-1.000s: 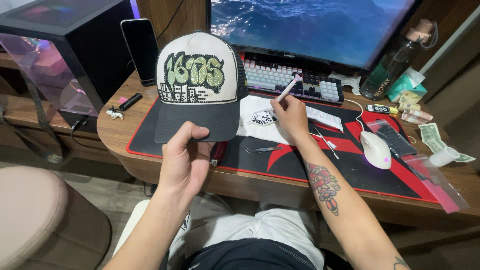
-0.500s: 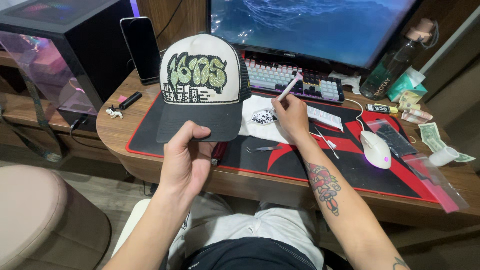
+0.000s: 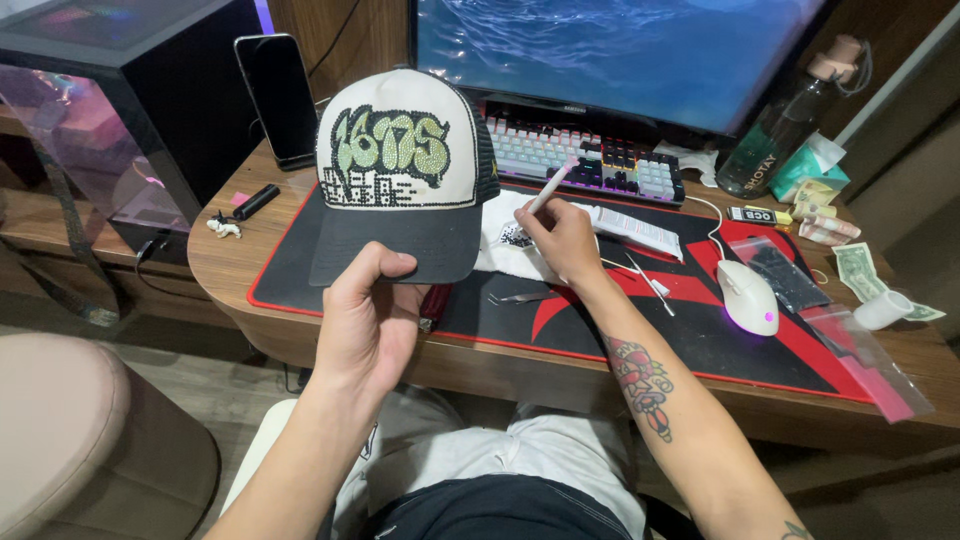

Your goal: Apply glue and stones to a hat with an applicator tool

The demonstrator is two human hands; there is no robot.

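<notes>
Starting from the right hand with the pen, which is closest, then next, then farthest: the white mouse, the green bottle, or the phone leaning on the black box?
From the right hand, in the head view:
1. White mouse, on the mat to its right.
2. Green bottle, at the back right.
3. Phone, far back left, past the cap.

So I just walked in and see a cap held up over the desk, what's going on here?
A person seated at a desk holds a cream and black cap up by its brim with the left hand; its front is covered in green and black rhinestones. The right hand holds a slim white pen-like tool near the cap's side. Tweezers lie on the red and black desk mat, beside a white mouse.
</notes>
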